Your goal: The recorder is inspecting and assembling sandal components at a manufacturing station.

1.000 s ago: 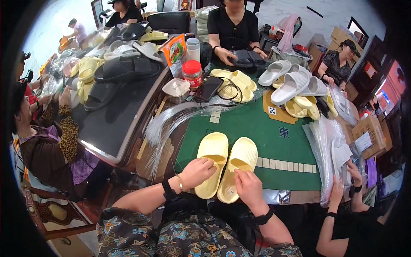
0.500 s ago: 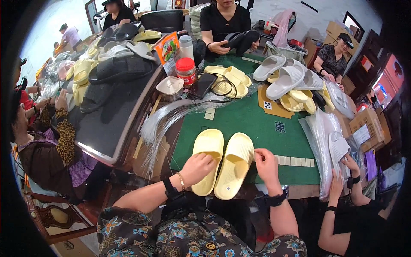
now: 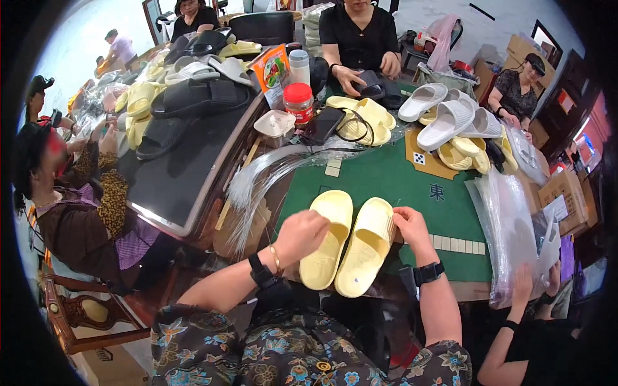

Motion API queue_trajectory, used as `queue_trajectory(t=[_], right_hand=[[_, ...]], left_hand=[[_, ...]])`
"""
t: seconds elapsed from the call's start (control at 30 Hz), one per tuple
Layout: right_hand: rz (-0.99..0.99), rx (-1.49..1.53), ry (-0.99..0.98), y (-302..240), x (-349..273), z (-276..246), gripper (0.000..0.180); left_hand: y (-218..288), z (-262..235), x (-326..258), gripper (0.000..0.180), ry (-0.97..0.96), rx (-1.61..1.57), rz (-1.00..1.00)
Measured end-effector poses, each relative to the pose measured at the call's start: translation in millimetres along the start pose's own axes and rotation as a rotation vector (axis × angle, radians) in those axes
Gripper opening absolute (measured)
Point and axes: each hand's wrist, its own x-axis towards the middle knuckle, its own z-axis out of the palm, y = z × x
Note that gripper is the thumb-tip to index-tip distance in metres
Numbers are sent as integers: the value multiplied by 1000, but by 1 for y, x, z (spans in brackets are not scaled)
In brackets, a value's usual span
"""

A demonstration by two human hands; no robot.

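left hand (image 3: 301, 233): fingers curled together, over left slipper (image 3: 329, 252); contact or anything held, cannot tell | right hand (image 3: 413, 228): fingertips at outer edge of right slipper (image 3: 364, 249); pinched or not, cannot tell | strands (image 3: 252, 185): left of left fingers | best: light touch, no denting, pair kept level

1. From my remote seat, I'd say small workshop, footwear stuff.
2. Loose slippers (image 3: 199, 100) heap up on the dark worktop (image 3: 174, 174), with more plus a yellow pair (image 3: 362, 256) on the green worktop (image 3: 383, 170).
3. I can see clear plastic bags (image 3: 508, 225) and cardboard boxes (image 3: 566, 188) off to the right too.
4. Several people (image 3: 358, 32) are gathered around both, though that carved wooden chair (image 3: 78, 310) looks kinda homey.
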Motion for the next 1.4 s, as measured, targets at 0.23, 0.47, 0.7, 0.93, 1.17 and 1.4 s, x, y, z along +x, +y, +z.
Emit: queue_trajectory(t=[0.23, 0.47, 0.7, 0.93, 1.17, 1.4], right_hand=[[37, 27, 15, -3, 5, 2, 36], [106, 71, 29, -2, 13, 6, 39], [8, 340, 171, -24, 9, 9, 31], [-142, 504, 192, -55, -2, 31, 15], [-174, 315, 143, -62, -6, 67, 23], [-209, 364, 131, -63, -9, 71, 14]], left_hand=[[-46, 7, 64, 25, -260, 155, -468], [-60, 33, 99, 22, -463, 378, -537], [-53, 37, 92, 16, -376, 339, -444], [-21, 44, 74, 12, -192, -559, -510], [-8, 49, 63, 12, -152, -589, -426], [-5, 51, 60, 14, -91, -598, -444]])
